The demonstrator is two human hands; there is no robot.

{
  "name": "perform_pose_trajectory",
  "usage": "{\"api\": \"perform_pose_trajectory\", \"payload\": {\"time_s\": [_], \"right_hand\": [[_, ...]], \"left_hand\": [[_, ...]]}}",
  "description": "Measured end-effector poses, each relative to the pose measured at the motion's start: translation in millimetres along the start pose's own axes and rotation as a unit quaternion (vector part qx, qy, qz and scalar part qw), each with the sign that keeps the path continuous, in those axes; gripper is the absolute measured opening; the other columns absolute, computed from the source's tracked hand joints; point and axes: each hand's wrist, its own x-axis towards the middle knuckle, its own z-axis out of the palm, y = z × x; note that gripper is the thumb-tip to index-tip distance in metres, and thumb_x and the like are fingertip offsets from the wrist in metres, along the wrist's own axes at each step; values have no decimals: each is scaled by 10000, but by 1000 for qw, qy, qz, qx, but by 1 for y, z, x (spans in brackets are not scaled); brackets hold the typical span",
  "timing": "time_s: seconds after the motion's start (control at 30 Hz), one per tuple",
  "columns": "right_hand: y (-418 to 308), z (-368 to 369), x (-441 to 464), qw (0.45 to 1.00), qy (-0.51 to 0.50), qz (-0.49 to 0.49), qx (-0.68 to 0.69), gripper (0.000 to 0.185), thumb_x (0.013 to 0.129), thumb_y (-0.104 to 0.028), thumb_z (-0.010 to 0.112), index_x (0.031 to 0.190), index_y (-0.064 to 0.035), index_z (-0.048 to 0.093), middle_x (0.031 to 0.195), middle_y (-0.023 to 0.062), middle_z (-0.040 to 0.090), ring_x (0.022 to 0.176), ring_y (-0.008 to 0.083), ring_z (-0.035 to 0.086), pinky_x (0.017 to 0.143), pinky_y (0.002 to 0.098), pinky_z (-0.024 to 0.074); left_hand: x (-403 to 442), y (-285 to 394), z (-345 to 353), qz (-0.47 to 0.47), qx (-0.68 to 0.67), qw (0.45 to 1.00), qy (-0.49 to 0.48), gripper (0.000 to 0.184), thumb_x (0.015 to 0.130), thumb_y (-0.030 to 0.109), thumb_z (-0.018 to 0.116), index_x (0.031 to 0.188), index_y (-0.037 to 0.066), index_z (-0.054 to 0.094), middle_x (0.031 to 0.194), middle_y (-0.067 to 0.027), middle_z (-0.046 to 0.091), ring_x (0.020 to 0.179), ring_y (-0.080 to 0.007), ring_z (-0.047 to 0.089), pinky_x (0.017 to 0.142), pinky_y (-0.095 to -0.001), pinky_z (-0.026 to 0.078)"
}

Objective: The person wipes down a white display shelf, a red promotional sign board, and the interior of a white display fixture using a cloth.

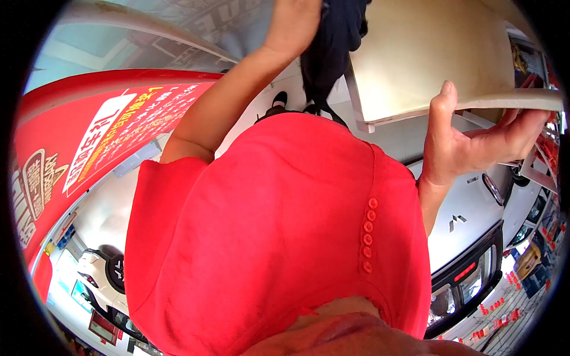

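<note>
My left hand (297,21) reaches up to the top edge of the view, and its fingers are cut off there. It is right beside a dark blue cloth (335,41), maybe clothing; whether it touches the cloth I cannot tell. On the right, my right hand (475,139) grips the edge of a pale board (439,53) with a thin white rim. The thumb points up over the rim, and the fingers bend beneath it. My red buttoned shirt (267,207) fills the middle.
A red banner (119,130) with lettering stands close on the left, below a pale curved panel (148,41). Dark shoes (280,98) show on the light floor. A white car (460,219) is at the lower right, and another white vehicle (101,273) at the lower left.
</note>
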Motion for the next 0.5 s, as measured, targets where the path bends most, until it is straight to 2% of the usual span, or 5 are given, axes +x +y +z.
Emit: {"api": "perform_pose_trajectory", "payload": {"time_s": [0.03, 0.1, 0.2, 0.37, 0.5], "right_hand": [[-2, -4, -1, 1000, -6, 9, -28, 809, 640, -144, 820, 1323, 3, 412, 1167, 145, 474, 1112, 290, 530, 976, 404, 492], [4, -12, -4, 1000, 3, 3, 26, 778, 691, -116, 812, 1343, -4, 403, 1256, 170, 447, 1170, 302, 498, 980, 402, 490], [13, -15, -16, 972, 64, -61, 218, 637, 792, -46, 745, 1339, -6, 423, 1304, 200, 495, 1157, 302, 543, 941, 374, 494], [-38, -21, -11, 886, -267, 43, 378, 660, 804, -57, 718, 1375, 19, 396, 1303, 201, 514, 1141, 270, 573, 916, 341, 487], [-49, 18, -22, 826, -325, 200, 416, 763, 829, -147, 716, 1456, -9, 303, 1482, 180, 339, 1271, 311, 458, 949, 383, 473]], "left_hand": [[2, 1, -10, 82, 132, 987, 44, 448, 1014, 305, 335, 1007, -31, 632, 806, -159, 679, 751, -285, 662, 711, -384, 497], [6, 70, -41, 3, -88, 993, -82, 481, 1035, 327, 327, 1120, -55, 609, 991, -175, 679, 868, -258, 663, 786, -346, 495], [10, 74, -35, -26, -391, 920, -5, 454, 1037, 311, 354, 1163, -59, 585, 1052, -149, 670, 900, -233, 658, 817, -339, 506], [18, 120, -54, 30, -495, 868, -4, 428, 1036, 300, 377, 1210, -52, 547, 1116, -125, 640, 981, -213, 631, 895, -335, 494], [25, 130, -68, 63, -523, 850, -6, 449, 1034, 308, 382, 1273, -58, 490, 1206, -146, 601, 1063, -228, 606, 964, -349, 471]]}}
